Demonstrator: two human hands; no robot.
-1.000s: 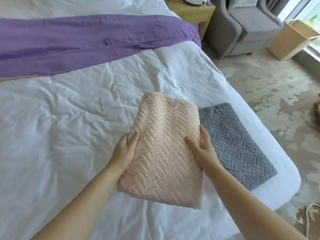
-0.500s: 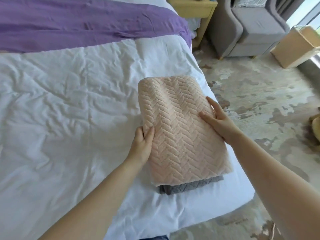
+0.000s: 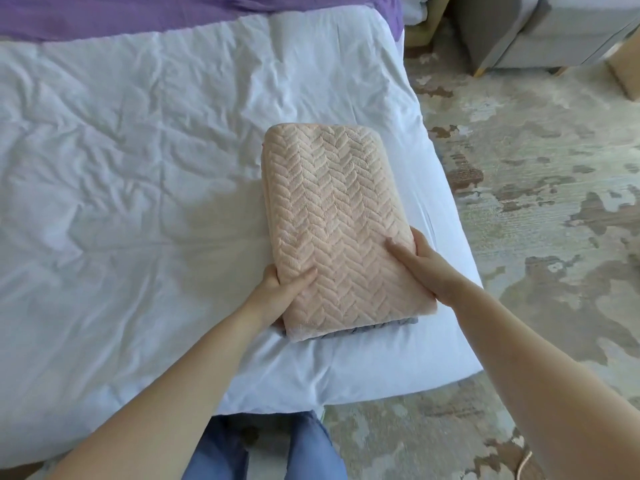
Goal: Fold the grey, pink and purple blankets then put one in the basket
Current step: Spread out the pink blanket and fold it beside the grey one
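The folded pink blanket (image 3: pixel 337 220), with a herringbone weave, lies on top of the folded grey blanket (image 3: pixel 363 330), of which only a thin strip shows at the near edge. The stack sits on the white bed (image 3: pixel 138 202) near its right corner. My left hand (image 3: pixel 277 292) grips the stack's near left edge, thumb on top. My right hand (image 3: pixel 420 265) holds the near right edge, fingers over the pink blanket. The purple blanket (image 3: pixel 156 12) lies spread, unfolded, across the far end of the bed. The basket (image 3: pixel 627 77) shows as a tan corner at the right edge.
A grey armchair (image 3: pixel 554 29) stands on the patterned floor (image 3: pixel 536 237) beyond the bed's right side. A wooden nightstand (image 3: pixel 422 36) is partly seen beside it. My blue trouser legs (image 3: pixel 263 448) are at the bed's near edge.
The pink blanket went from beside the grey one to on top of it, covering it. Both hands slid back to the stack's near corners. The view tilted down.
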